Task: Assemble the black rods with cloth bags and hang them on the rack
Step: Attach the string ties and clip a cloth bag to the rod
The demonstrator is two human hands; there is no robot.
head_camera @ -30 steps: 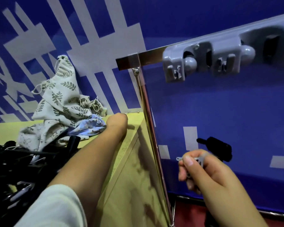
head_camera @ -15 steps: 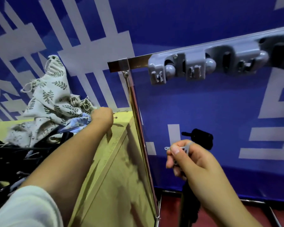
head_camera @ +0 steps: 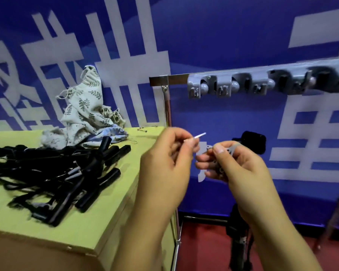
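Head view: both hands raised in front of the rack, off the table edge. Left hand pinches a thin pale pin between thumb and forefinger, tip aimed at 2 o'clock. Right hand is curled round a small grey fitting; its exact form is too blurred to tell. Judgement: pin and fitting are held close and level so the pin can be threaded in, likely a fastener for hanging.

Rods lie in a tangled black heap on the table at 9 o'clock of the hands. Bags sit piled behind, at 11 o'clock, against the blue backdrop. Whether any bag holds anything cannot be seen. Rack clips at 1 o'clock carry nothing visible.
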